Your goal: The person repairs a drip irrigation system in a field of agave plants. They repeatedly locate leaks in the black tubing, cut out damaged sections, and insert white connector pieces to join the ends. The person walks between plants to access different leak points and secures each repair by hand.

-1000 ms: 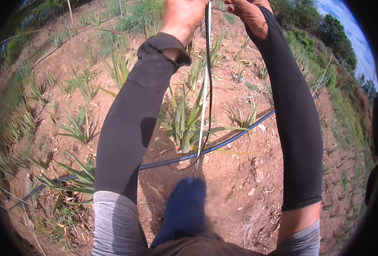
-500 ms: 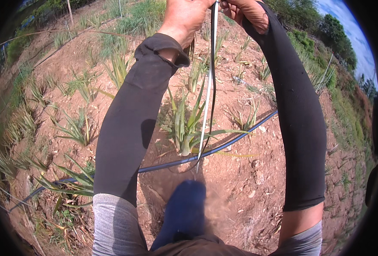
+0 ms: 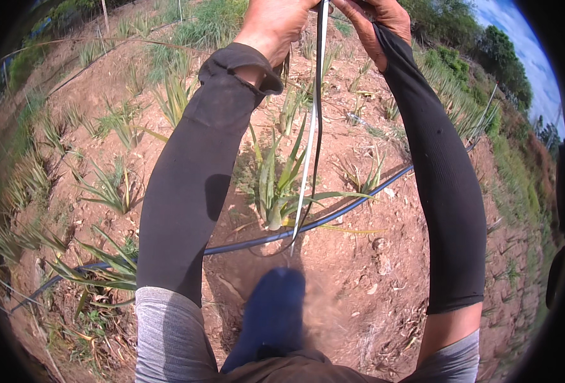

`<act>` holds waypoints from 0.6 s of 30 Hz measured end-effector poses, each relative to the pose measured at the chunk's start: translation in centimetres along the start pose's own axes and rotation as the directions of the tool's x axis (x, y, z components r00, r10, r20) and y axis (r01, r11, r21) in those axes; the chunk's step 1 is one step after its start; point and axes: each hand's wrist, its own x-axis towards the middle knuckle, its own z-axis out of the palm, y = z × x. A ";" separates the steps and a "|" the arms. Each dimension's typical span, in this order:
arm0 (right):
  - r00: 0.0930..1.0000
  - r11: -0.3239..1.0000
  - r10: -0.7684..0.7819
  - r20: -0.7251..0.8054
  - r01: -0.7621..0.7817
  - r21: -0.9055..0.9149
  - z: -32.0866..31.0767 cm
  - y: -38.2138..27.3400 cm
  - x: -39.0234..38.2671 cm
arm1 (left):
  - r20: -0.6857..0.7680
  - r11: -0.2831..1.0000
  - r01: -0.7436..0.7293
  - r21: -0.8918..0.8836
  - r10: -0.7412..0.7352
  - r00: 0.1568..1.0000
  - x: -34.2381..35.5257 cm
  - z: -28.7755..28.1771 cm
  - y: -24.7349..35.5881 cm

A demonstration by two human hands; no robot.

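Evidently, in the head view, both bare hands are raised to the upper edge of the frame. The left hand [image 3: 275, 24] and the right hand [image 3: 382, 23] are close together on either side of a white strip [image 3: 308, 143] and a thin black cord [image 3: 319, 118]. Fingertips of both hands are cut off by the frame edge; whether they pinch the strip or the cord, or are pressed together, cannot be told.

Strip and cord hang from between the hands, side by side. Directly below the grip they pass in front of a spiky green plant [image 3: 269, 191], and lower down they cross a blue hose [image 3: 250, 243]. The strip's lower end is just beyond the hose, near the toe of dark blue footwear [image 3: 271, 309], the item farthest below the grip on this line.

Black sleeves cover both forearms: the left sleeve [image 3: 190, 153] is bunched at the wrist, the right sleeve [image 3: 445, 169] reaches onto the hand. Beneath the grip lies reddish, stony soil [image 3: 353, 274]. Further spiky plants stand to its lower left, one clump [image 3: 109, 188] beyond the left sleeve. To the right of the grip, past the right hand, are trees [image 3: 504, 57].
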 end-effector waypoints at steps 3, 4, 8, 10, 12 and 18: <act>0.967 0.957 -0.251 0.033 0.253 -0.143 -0.7 -0.6 1.3 | 0.002 1.000 0.001 0.013 -0.001 1.000 -0.1 0.1 0.5; 0.943 0.919 -0.327 0.067 0.334 -0.211 -0.9 -0.8 1.6 | 0.001 1.000 0.000 0.019 0.000 1.000 -0.2 0.0 0.5; 0.957 0.924 -0.272 0.102 0.289 -0.249 -1.1 -0.8 1.4 | 0.005 1.000 -0.001 0.029 0.001 1.000 -0.4 0.2 0.6; 0.976 0.914 -0.177 0.123 0.210 -0.346 -1.2 -0.2 1.4 | 0.006 0.999 0.000 0.036 0.000 1.000 -0.7 0.4 0.7; 0.990 0.925 -0.053 0.129 0.097 -0.368 -1.1 -0.3 1.5 | 0.003 0.999 -0.007 0.049 0.007 1.000 -0.7 0.5 0.8; 0.828 0.867 0.439 0.348 -0.492 0.078 -2.3 -0.2 2.5 | -0.001 0.997 -0.023 0.078 0.023 1.000 -0.9 0.9 0.8</act>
